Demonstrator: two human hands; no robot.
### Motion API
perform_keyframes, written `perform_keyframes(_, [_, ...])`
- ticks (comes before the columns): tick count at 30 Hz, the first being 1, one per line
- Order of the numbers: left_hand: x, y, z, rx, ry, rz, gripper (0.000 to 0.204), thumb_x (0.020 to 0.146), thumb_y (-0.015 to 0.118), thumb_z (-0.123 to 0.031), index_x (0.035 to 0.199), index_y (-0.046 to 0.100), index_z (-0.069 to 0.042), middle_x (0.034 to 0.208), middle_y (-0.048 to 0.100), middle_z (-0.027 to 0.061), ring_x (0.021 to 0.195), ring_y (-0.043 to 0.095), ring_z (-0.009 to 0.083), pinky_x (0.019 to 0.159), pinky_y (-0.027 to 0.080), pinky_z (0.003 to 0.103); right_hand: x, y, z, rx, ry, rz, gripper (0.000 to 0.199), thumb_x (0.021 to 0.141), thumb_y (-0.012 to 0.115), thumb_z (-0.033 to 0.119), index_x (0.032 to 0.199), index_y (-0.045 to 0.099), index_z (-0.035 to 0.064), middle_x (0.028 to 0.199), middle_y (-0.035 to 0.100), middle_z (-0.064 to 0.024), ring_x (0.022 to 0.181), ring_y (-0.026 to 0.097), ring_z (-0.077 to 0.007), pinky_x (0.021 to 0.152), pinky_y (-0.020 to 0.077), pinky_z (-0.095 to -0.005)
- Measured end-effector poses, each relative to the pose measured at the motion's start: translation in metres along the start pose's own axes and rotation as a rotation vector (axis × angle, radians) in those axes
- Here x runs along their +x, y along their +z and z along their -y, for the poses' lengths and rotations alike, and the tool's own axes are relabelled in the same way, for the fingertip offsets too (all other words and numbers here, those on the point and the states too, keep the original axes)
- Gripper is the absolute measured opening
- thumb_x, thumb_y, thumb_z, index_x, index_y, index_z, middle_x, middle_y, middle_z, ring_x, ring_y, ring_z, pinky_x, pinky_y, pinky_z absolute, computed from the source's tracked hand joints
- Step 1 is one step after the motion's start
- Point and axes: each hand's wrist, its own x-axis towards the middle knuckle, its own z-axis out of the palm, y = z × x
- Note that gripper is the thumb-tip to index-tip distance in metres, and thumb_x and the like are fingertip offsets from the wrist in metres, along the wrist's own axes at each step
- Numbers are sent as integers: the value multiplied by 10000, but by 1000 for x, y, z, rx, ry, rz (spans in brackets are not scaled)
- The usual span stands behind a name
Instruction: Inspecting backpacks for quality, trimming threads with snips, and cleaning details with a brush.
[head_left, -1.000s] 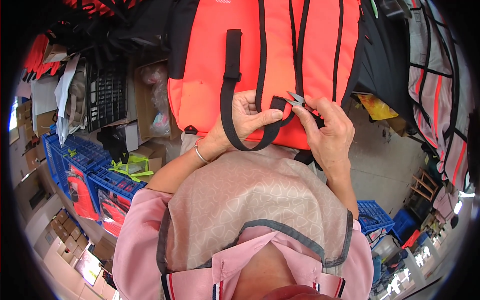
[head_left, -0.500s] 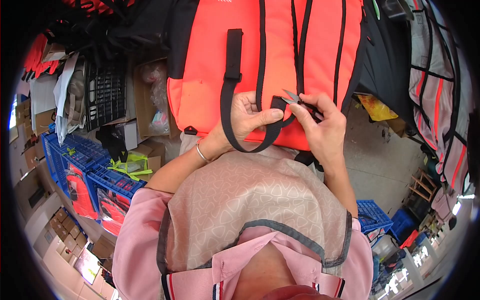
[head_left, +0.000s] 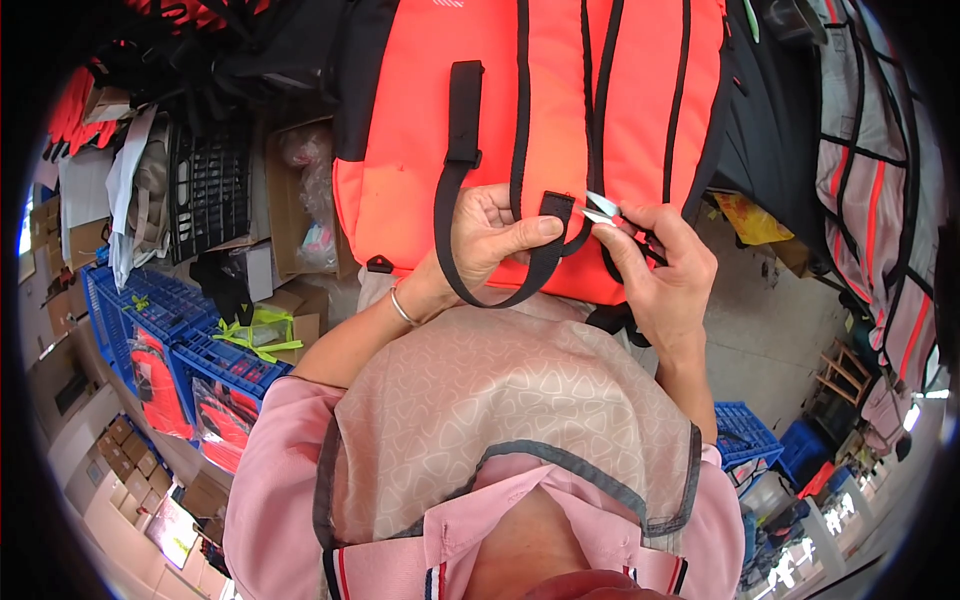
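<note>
An orange-red backpack [head_left: 420, 130] with black trim lies in front of me, its shoulder straps facing up. My left hand [head_left: 495, 235] is closed around a black webbing strap [head_left: 478, 290], thumb on top near its folded, stitched end [head_left: 557, 205]. The strap loops down past my wrist and up to a buckle on the pack. Small thread snips [head_left: 603, 208] sit in my right hand [head_left: 665, 260]. Their silver blades are parted and point left, just beside the strap's end. My fingers hide part of the snips' dark handles.
Blue plastic crates [head_left: 225, 358] holding bagged orange items stand at the left, near a cardboard box [head_left: 290, 215] and a black crate [head_left: 208, 195]. Grey bags with orange stripes [head_left: 850, 180] hang at the right. A wooden stool [head_left: 843, 370] stands on the floor beyond.
My right hand has drawn back slightly right and down, taking the snips from over the strap's end to beside it. My left hand keeps its hold, and the stitched end now shows more.
</note>
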Motion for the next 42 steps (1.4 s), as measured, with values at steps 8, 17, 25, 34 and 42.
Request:
perform_keyframes(8, [0,-2,4,-11,29,25,242,902,676,-80,1130,640,-10,897,690,27,720,626,56,568,460,184,3,9,-4,-310,-362,-53,215,729,822,171,832,668,62,709,656,-55,580,600,-211,518,464,-324])
perform_keyframes(17, [1,-4,2,39,0,14,215,887,708,-119,1064,668,-3,896,706,52,768,655,69,640,526,198,7,9,-8,-277,-325,-2,215,724,825,158,819,662,56,691,645,-62,590,608,-210,519,462,-322])
perform_keyframes(25, [0,2,0,31,15,-6,226,888,701,-110,1085,659,-8,886,699,42,733,632,57,599,488,185,8,6,-11,-50,-163,-22,241,732,829,147,858,665,24,759,677,-89,651,637,-207,588,504,-305])
perform_keyframes(34, [-1,1,-1,48,-7,-21,231,888,693,-90,1098,649,-6,875,688,27,709,618,52,562,457,182,15,6,-14,-83,-134,77,180,765,802,122,851,672,33,727,665,-98,675,652,-196,596,507,-307])
perform_keyframes(42, [0,2,2,55,17,27,222,940,635,-135,1102,630,17,910,688,80,760,673,116,646,575,255,27,18,-9,310,145,137,312,786,800,74,1026,616,-4,897,685,-55,851,636,-95,759,518,-235])
